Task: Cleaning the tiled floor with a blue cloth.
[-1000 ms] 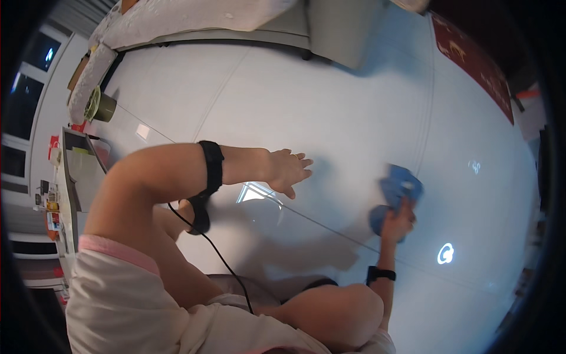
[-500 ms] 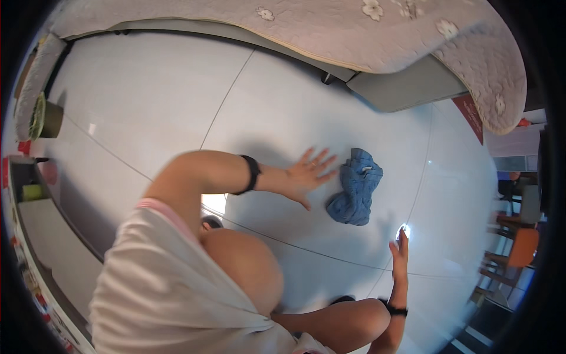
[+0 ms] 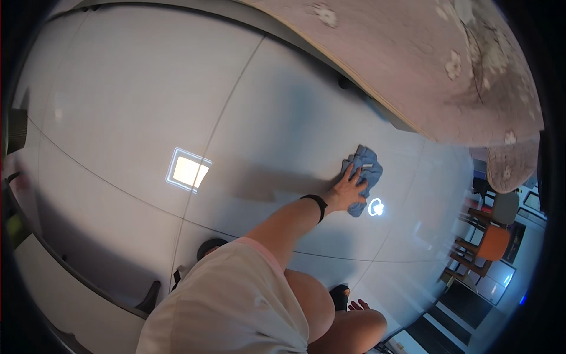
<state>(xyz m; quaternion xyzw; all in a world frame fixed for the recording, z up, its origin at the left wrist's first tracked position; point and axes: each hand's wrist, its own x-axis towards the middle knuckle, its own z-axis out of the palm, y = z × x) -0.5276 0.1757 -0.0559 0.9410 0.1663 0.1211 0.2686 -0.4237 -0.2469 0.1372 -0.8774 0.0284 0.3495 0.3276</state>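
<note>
A crumpled blue cloth (image 3: 370, 171), soft and deeply creased, lay in an irregular bundle on the glossy pale tiled floor (image 3: 130, 88), right of the middle. At the far right hung a pinkish quilted cover (image 3: 383, 47) with raised pale flowers and a piped edge. Of the two hands, the left hand (image 3: 346, 193) rested palm down across the near left part of the cloth, fingers spread, its arm reaching diagonally with a black band (image 3: 320, 206) at the wrist. The right hand (image 3: 358, 305), partly hidden behind the bare right knee (image 3: 365, 330), showed loosely parted fingers and no visible object.
</note>
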